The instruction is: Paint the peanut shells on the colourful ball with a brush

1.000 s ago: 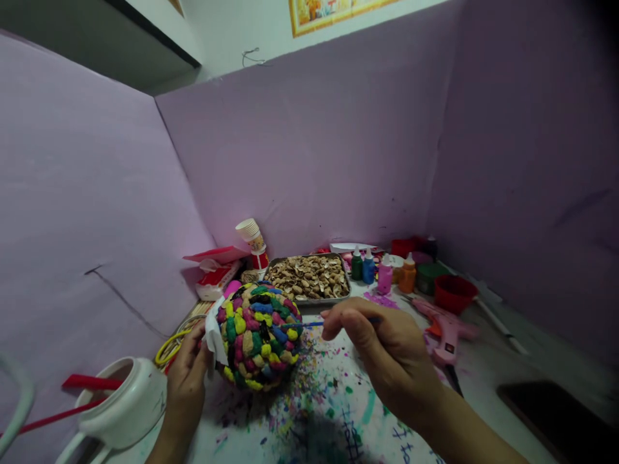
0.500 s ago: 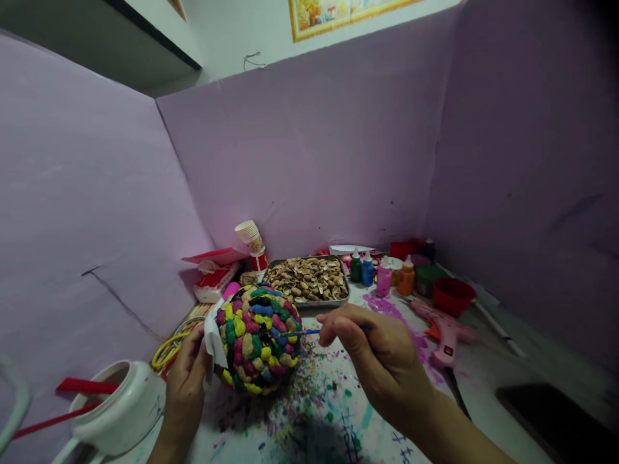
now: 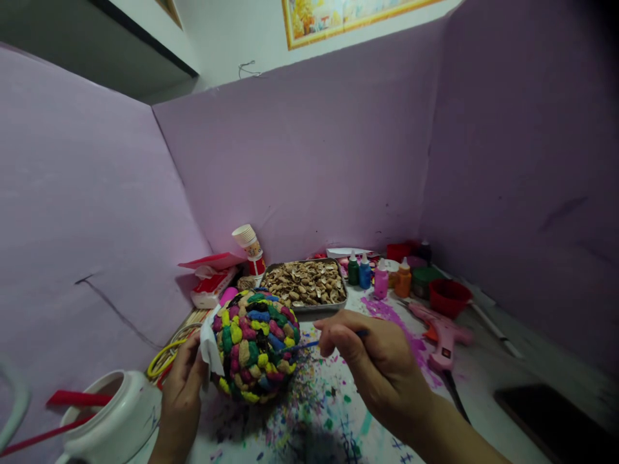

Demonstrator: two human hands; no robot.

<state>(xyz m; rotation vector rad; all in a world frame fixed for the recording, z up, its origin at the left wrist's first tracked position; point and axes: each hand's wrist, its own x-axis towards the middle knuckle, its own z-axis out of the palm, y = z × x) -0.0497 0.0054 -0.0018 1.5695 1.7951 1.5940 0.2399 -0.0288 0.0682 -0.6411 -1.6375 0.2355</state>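
A round object covered in peanut shells painted blue, green, yellow, pink and black (image 3: 256,345) stands on the paint-specked table, some shells still brown. On its left side, my left hand (image 3: 184,377) is closed on a white tissue (image 3: 211,345), thumb and fingers pinching it against the ball's edge. My right hand (image 3: 370,354) grips a thin blue paintbrush (image 3: 304,346) between thumb and fingers. The brush tip touches, or nearly touches, the shells on the ball's front; its exact contact is too small to make out.
Behind the ball lies a metal tray (image 3: 346,298) of peanut shells. Paint bottles (image 3: 381,280), a red bowl (image 3: 449,298) and a pink glue gun (image 3: 442,335) are on the right, with a dark phone (image 3: 551,419) nearer. A white pot (image 3: 116,412) and tissue box (image 3: 213,290) stand left.
The brush tip has dropped slightly on the ball, and the brush now slants more. Both hands keep their grips. The whole view has shifted a little.
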